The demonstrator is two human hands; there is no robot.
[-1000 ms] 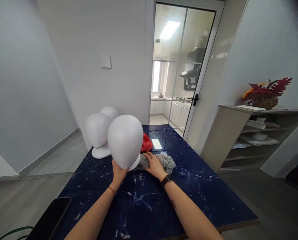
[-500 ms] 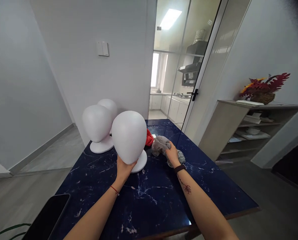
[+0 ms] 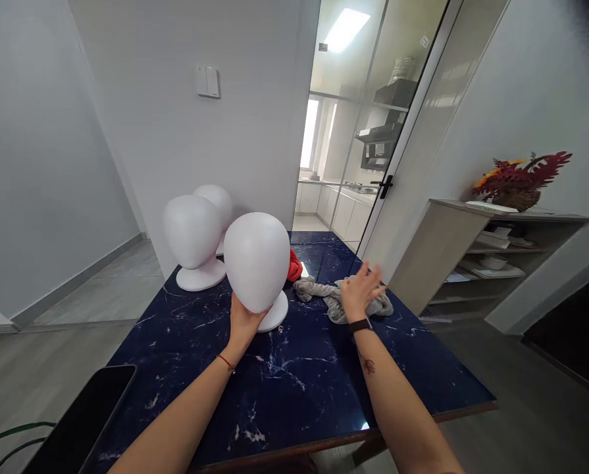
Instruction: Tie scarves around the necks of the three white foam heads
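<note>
My left hand (image 3: 243,320) grips the lower part of a white foam mannequin head (image 3: 257,260) that stands on its round base on the dark blue marble table (image 3: 294,388). My right hand (image 3: 358,294) hovers with fingers spread over a crumpled grey cloth (image 3: 341,297) lying on the table to the right of that head. A red cloth (image 3: 295,266) pokes out behind the head.
Two more white mannequin heads (image 3: 193,232) stand at the table's far left. A black phone (image 3: 84,421) lies at the near left corner. A glass door (image 3: 373,131) is behind the table, and a shelf unit (image 3: 476,257) with a flower basket stands to the right.
My right hand pulled the grey cloth to the right, away from the head, then let it go and spread its fingers. My left hand stayed on the mannequin head.
</note>
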